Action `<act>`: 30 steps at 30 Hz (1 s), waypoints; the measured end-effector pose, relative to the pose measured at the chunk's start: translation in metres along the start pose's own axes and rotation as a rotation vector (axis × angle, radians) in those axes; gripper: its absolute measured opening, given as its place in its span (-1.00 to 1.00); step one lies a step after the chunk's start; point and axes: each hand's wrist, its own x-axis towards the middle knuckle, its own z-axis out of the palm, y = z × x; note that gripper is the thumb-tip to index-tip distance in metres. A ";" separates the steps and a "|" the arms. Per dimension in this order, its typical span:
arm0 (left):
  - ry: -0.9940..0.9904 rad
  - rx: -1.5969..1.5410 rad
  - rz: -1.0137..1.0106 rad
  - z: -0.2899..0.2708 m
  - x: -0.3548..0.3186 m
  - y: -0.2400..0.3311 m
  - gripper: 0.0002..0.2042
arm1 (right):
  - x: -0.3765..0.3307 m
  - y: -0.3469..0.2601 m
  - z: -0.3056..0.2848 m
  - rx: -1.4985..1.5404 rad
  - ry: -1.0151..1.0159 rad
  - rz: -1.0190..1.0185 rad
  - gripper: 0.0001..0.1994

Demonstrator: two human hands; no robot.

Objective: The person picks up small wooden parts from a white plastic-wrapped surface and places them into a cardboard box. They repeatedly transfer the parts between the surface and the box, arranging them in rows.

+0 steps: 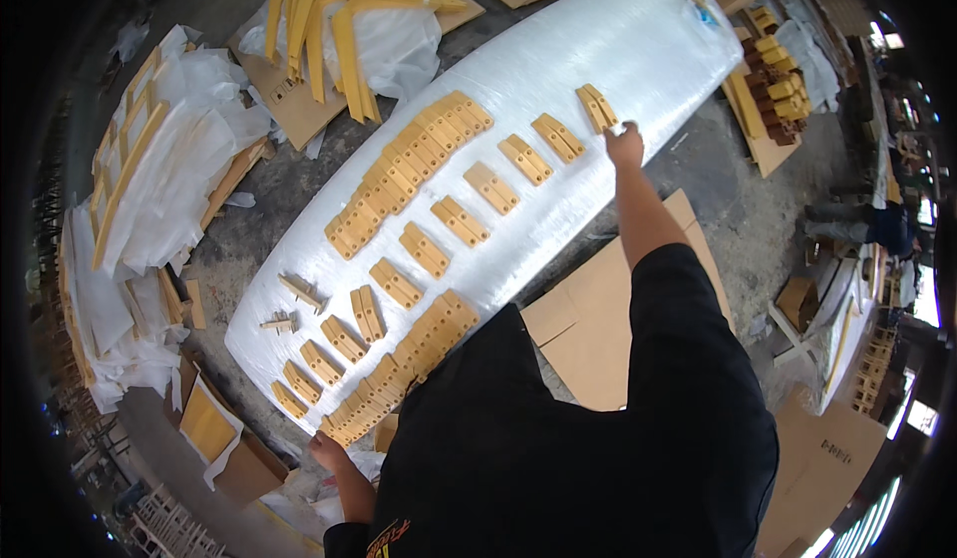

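Note:
A long table wrapped in shiny plastic film (558, 50) carries light wooden blocks with drilled holes. Far to the right, my right hand (625, 145) is closed at the near end of a wooden block pair (597, 108). From there a spaced line of similar pairs, among them one pair (524, 158), runs down to the left. Behind it is a tight far row of blocks (409, 164); a tight near row (404, 359) lies by my body. My left hand (327, 451), fingers bent, is at the near row's left end; its grip is partly hidden.
Two small wooden pieces (302, 292) stand apart on the table's left part. Beyond are yellow wooden strips (344, 40) and film-covered frames (169, 149). Stacked wood pieces (783, 85) sit past the right end. Cardboard (588, 319) lies on the floor beside me. A person (877, 227) is far right.

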 end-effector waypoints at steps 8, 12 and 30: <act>-0.270 0.066 0.297 0.011 -0.050 0.069 -0.66 | 0.098 -0.006 0.041 -0.046 -0.352 -0.003 -0.45; -0.310 0.081 0.186 0.013 -0.051 0.073 -0.63 | 0.067 0.001 0.053 -0.044 -0.371 -0.251 -0.51; -0.209 0.017 0.199 0.038 0.065 -0.029 -0.71 | -0.066 -0.044 0.076 0.119 -0.574 -0.437 -0.49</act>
